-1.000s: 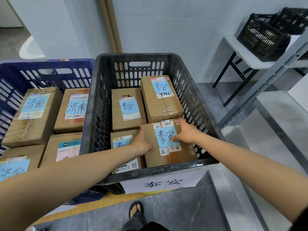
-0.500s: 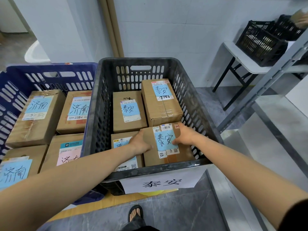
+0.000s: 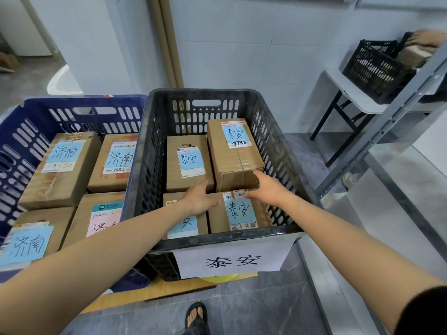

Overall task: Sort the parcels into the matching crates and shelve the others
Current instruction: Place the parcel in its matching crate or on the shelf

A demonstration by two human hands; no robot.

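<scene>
Since the earlier frame the parcel (image 3: 239, 212) has settled flat into the near right corner of the black crate (image 3: 217, 239), and both hands have slackened from its sides. The left hand (image 3: 198, 199) lies open, fingers straight, touching the parcel's left edge. The right hand (image 3: 266, 189) is loosely spread over its far end, gripping nothing. Three more parcels (image 3: 188, 163) fill the crate, and a paper sign (image 3: 232, 261) hangs on its near wall. A blue crate (image 3: 72, 103) of parcels adjoins its left wall. A shelf upright (image 3: 387, 124) rises at right.
</scene>
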